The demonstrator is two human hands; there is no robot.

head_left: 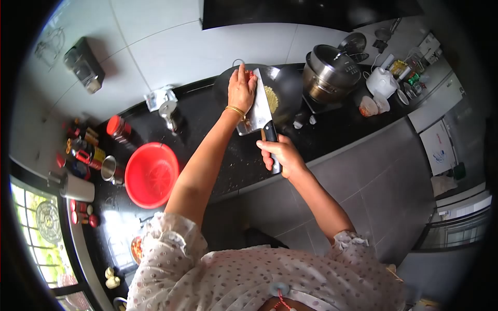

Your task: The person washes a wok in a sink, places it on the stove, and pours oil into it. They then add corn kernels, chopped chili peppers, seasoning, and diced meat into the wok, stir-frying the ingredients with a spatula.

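Right hand (285,154) grips the cleaver (261,106), its blade lying across the view of the wok (291,96)

The right hand has its fingers wrapped around the black handle (272,136), thumb near the blade end. From there the cleaver's long axis runs away from the body, leaning slightly left toward the wall. The left hand (242,93) is spread along the blade's left side, fingers straight and pointing away, with a gold bangle (236,110) at the wrist; whether the palm presses on the steel cannot be told. The left hand is nearer the blade's far end, the right hand nearer the body.

Beside the left fingertips are red chopped pieces (250,74), on the blade or just beyond it. Just right of the blade, pale yellow bits (271,98) sit in the wok. How high the blade is above it cannot be judged. Further right stands a steel electric cooker (324,78); to the left, nearer the body, a red colander (153,175) on the black countertop (223,171)
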